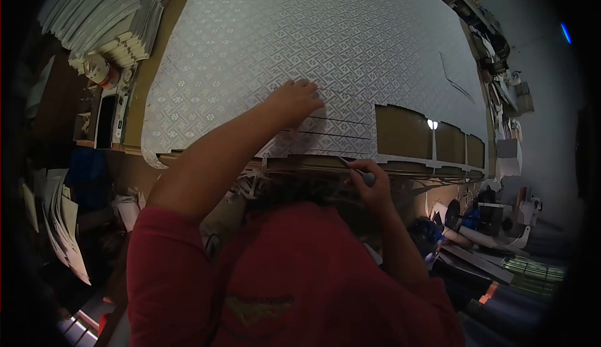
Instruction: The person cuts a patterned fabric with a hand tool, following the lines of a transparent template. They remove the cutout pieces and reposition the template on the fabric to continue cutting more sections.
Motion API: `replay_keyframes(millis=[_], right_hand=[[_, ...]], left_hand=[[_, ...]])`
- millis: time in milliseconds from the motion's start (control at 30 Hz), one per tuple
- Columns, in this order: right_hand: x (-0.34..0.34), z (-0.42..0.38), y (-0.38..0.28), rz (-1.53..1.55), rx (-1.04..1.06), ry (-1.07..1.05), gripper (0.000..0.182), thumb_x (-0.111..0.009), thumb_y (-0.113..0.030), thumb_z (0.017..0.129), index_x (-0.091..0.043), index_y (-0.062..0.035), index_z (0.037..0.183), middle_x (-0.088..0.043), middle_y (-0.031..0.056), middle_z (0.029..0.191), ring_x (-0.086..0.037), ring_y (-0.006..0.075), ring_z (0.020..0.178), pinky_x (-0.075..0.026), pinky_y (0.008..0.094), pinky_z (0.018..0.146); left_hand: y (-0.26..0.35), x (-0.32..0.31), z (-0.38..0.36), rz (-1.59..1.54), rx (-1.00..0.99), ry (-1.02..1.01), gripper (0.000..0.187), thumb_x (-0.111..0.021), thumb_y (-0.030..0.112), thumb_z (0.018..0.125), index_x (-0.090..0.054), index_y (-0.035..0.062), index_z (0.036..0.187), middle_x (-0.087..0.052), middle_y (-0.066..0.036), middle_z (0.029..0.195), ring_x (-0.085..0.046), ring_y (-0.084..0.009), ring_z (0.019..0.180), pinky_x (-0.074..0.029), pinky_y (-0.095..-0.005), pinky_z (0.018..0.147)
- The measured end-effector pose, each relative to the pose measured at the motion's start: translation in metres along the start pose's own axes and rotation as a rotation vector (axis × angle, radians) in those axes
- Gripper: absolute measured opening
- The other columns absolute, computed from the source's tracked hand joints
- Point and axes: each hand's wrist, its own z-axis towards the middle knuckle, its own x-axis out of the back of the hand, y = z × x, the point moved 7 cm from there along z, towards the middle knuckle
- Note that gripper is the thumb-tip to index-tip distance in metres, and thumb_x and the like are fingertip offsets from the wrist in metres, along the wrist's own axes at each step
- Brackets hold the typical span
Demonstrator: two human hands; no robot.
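I see the left hand (293, 101) lying flat, fingers spread and gripping nothing, pressed on a big patterned sheet (313, 40) that covers most of the desk (141, 90). The right hand (369, 181) is closed around a small knife (350, 165) at the sheet's near edge, its tip touching the paper just below the left hand. Thin cut lines run rightward from under the left fingers across the sheet. To the right of them, rectangular pieces are already cut out, and bare brown desk shows through the openings (404, 133), with narrow strips of sheet left between them. The sheet's near edge hangs close to the desk's front edge, right against my red shirt (294, 284), so there is little room between body and desk. Beyond the left hand the sheet stretches wide and flat with nothing on it. A stack of white folded pieces (103, 18) sits at the far left corner, well apart from both hands. Clutter (494, 65) lines the desk's right side, beyond the sheet's edge.
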Motion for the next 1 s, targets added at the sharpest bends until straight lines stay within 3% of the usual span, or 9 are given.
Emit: replay_keyframes(millis=[67,100,167,267,400,600,667,767,1000], right_hand=[[0.005,0.009,-0.015,-0.076,0.149,0.005,0.016,-0.064,0.0,0.099,-0.065,-0.0012,0.115,-0.068,0.0061,0.09,-0.069,0.0112,0.081,-0.056,0.0267,0.073],[0.016,0.014,-0.011,-0.063,0.157,0.022,0.016,-0.064,0.0,0.099,-0.065,-0.0012,0.115,-0.068,0.0061,0.09,-0.069,0.0112,0.081,-0.056,0.0267,0.073],[0.036,0.017,0.003,-0.133,0.244,0.12,0.018,-0.065,0.0,0.099,-0.064,-0.0022,0.116,-0.067,0.0059,0.092,-0.069,0.0109,0.083,-0.055,0.0263,0.072],[0.054,0.025,0.007,-0.06,0.186,0.138,0.018,-0.059,0.003,0.101,-0.061,-0.0024,0.117,-0.062,0.0062,0.102,-0.07,0.0123,0.087,-0.057,0.0273,0.077],[0.061,0.048,0.017,0.112,0.162,0.162,0.021,-0.06,0.002,0.102,-0.059,-0.003,0.121,-0.065,0.008,0.108,-0.07,0.0125,0.088,-0.058,0.0277,0.075],[0.056,0.064,0.012,0.077,0.135,0.004,0.024,-0.063,-0.003,0.102,-0.062,-0.0051,0.127,-0.073,0.0119,0.105,-0.072,0.0162,0.094,-0.06,0.0307,0.074],[0.052,0.063,-0.002,-0.337,0.462,0.088,0.024,-0.07,-0.005,0.096,-0.065,-0.0085,0.119,-0.073,0.0152,0.099,-0.074,0.0315,0.096,-0.06,0.0368,0.073],[0.032,0.064,0.007,-0.618,0.63,0.11,0.034,-0.078,-0.009,0.087,-0.065,-0.0109,0.118,-0.072,0.0182,0.108,-0.071,0.0385,0.098,-0.058,0.0442,0.076],[-0.007,0.082,-0.013,-0.79,0.658,-0.016,0.044,-0.083,-0.023,0.085,-0.063,-0.011,0.122,-0.068,0.0162,0.121,-0.069,0.0378,0.099,-0.057,0.0479,0.079]], left_hand=[[-0.018,-0.002,-0.021,-0.185,0.081,0.334,0.083,-0.099,0.025,0.058,-0.067,0.0182,0.135,-0.05,-0.017,0.15,-0.045,-0.0392,0.142,-0.043,-0.0493,0.114],[-0.013,-0.011,-0.03,-0.167,0.067,0.328,0.083,-0.099,0.025,0.058,-0.067,0.0182,0.135,-0.05,-0.017,0.15,-0.045,-0.0392,0.142,-0.043,-0.0493,0.114],[-0.021,-0.026,-0.063,-0.444,0.343,0.543,0.081,-0.096,0.024,0.064,-0.066,0.0201,0.139,-0.049,-0.02,0.152,-0.043,-0.0417,0.143,-0.04,-0.0533,0.117],[-0.005,-0.051,-0.076,-0.247,0.347,0.688,0.071,-0.091,0.027,0.074,-0.065,0.0216,0.139,-0.05,-0.021,0.15,-0.042,-0.0424,0.144,-0.035,-0.0576,0.119],[0.035,-0.037,-0.052,-0.118,0.266,0.58,0.064,-0.085,0.03,0.083,-0.063,0.0245,0.142,-0.047,-0.018,0.156,-0.038,-0.0427,0.148,-0.032,-0.0588,0.12],[0.007,-0.044,-0.049,0.008,0.375,0.441,0.049,-0.072,0.035,0.094,-0.063,0.025,0.142,-0.048,-0.011,0.159,-0.038,-0.0452,0.149,-0.03,-0.0613,0.12],[-0.025,-0.045,-0.076,-0.032,0.531,0.474,0.041,-0.071,0.033,0.095,-0.068,0.0257,0.135,-0.053,-0.013,0.156,-0.042,-0.047,0.146,-0.031,-0.062,0.118],[-0.072,-0.057,-0.136,-0.017,0.667,0.539,0.033,-0.07,0.031,0.096,-0.072,0.0202,0.127,-0.054,-0.015,0.154,-0.045,-0.0492,0.143,-0.033,-0.0628,0.115],[-0.105,-0.06,-0.208,0.175,0.952,0.612,0.036,-0.067,0.031,0.099,-0.071,0.0154,0.131,-0.054,-0.022,0.151,-0.045,-0.0474,0.142,-0.032,-0.0635,0.116]])
